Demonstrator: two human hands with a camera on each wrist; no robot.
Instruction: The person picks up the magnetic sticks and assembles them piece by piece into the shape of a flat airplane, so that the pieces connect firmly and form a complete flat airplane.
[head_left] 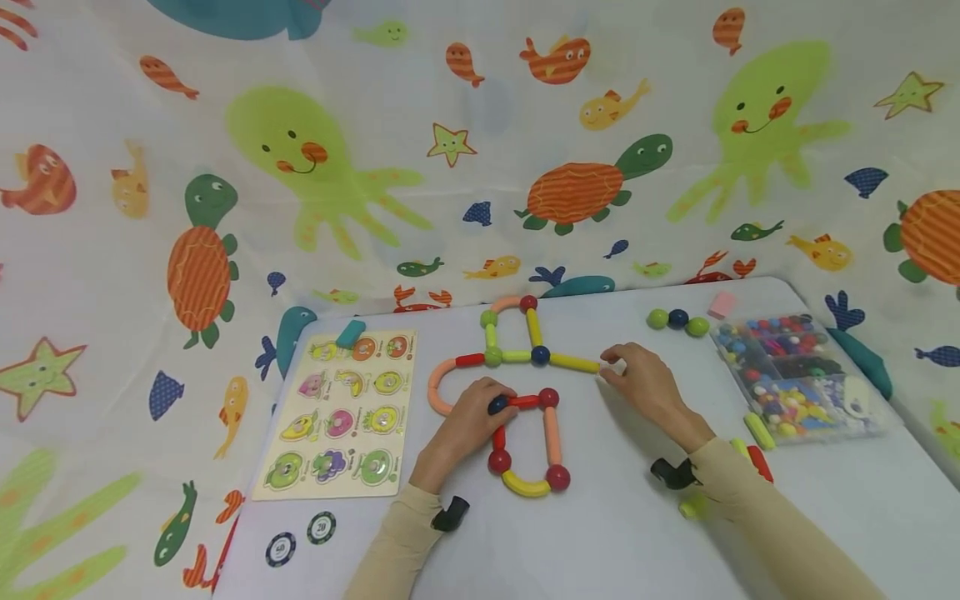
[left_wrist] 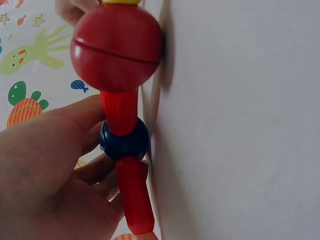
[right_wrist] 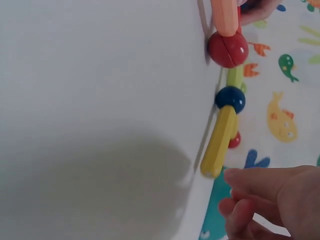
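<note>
A blue ball (left_wrist: 124,140) joins red sticks in the lower loop of a stick-and-ball figure, and my left hand (head_left: 475,414) grips it, fingers behind it in the left wrist view. Red balls (head_left: 549,398), a peach stick (head_left: 552,435) and a curved yellow piece (head_left: 525,484) make up the rest of that loop. My right hand (head_left: 642,382) is at the free end of a yellow stick (head_left: 576,363). In the right wrist view its fingertips (right_wrist: 235,176) sit just beside that end, holding nothing. The stick runs from another blue ball (head_left: 540,355) in the upper loop.
A fruit puzzle board (head_left: 337,417) with a teal block (head_left: 351,333) on it lies left, near two round chips (head_left: 321,527). Rightward are a divided bead box (head_left: 795,375), a pink block (head_left: 722,304), two green balls flanking a blue ball (head_left: 678,318), and loose sticks (head_left: 759,431).
</note>
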